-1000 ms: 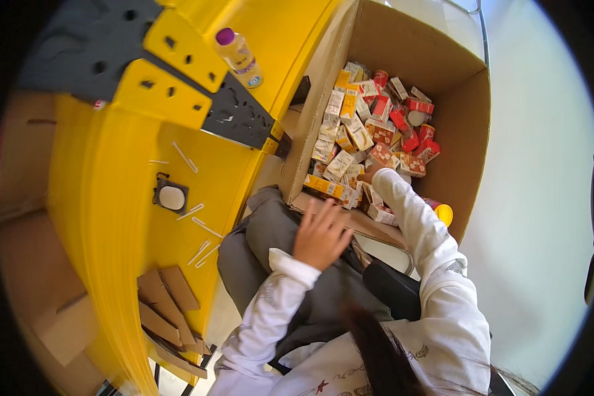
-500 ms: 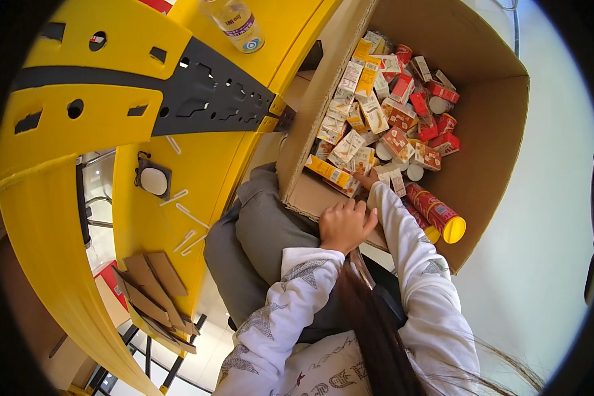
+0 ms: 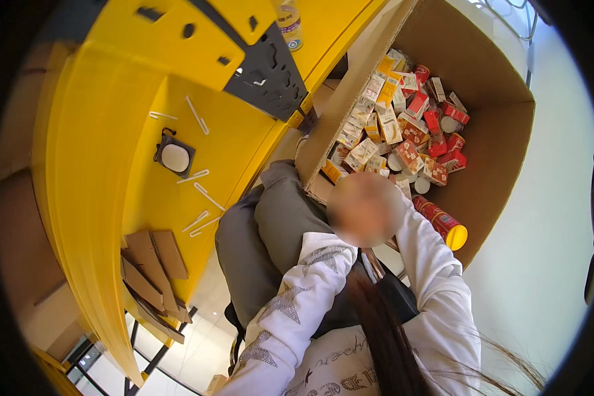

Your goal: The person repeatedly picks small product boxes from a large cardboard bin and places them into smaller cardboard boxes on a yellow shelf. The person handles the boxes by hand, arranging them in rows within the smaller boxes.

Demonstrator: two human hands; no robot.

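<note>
The cardboard box (image 3: 495, 135) is open, its near wall by the lap. There, left hand (image 3: 356, 221) and right hand (image 3: 385, 193) blur together; I cannot tell whether fingers are spread or pinching. A red canister (image 3: 435, 214) lies beside the right wrist, so reach clear of it. Small cartons (image 3: 390, 125) lie heaped inside; handling topmost ones singly should limit sliding.

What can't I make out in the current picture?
Head view:
Left hand: a blurred patch hides its fingers.
Right hand: beyond its white sleeve, the same blur hides any grip.
Bottle: its top is cut off by the upper edge.
Cardboard box: heaped small packages hide most of its floor.
</note>
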